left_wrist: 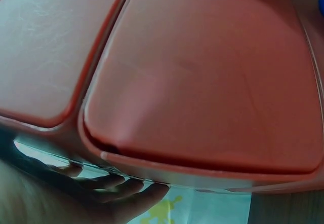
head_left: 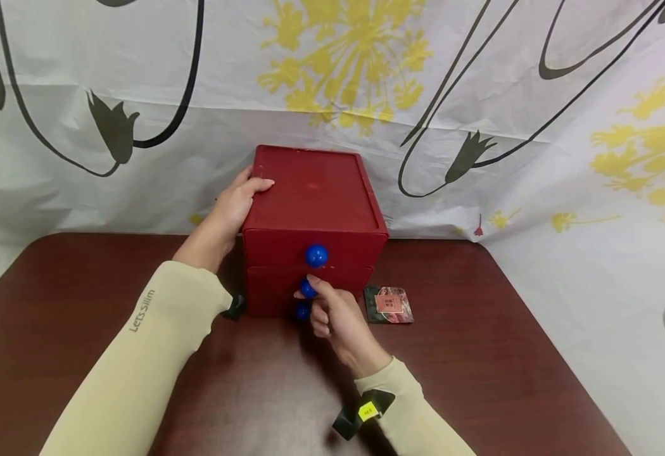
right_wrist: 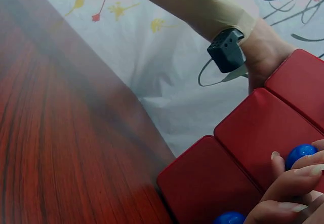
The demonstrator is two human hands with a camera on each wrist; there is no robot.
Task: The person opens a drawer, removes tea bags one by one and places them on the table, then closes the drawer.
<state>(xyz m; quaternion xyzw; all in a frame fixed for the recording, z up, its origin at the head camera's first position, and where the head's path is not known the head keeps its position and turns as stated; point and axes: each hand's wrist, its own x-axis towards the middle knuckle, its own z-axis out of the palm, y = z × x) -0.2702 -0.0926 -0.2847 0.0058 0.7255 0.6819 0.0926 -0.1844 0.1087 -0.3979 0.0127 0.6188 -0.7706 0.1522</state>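
A small red drawer cabinet (head_left: pixel 315 196) stands on the table, its drawers one above another, each with a round blue knob. All the drawer fronts look flush. My left hand (head_left: pixel 234 206) rests on the cabinet's left side, thumb over the top edge; in the left wrist view its fingers (left_wrist: pixel 139 201) lie stretched along the cabinet. My right hand (head_left: pixel 341 320) pinches the middle knob (head_left: pixel 308 289) between thumb and fingers, partly hiding it in the right wrist view. Above is the top knob (head_left: pixel 316 256); below, the bottom knob (right_wrist: pixel 230 218) shows partly.
A small dark printed packet (head_left: pixel 389 305) lies on the brown table (head_left: pixel 241 392), right of the cabinet. Behind hangs a white cloth (head_left: pixel 196 164) with yellow and grey plant patterns, continuing down the right side.
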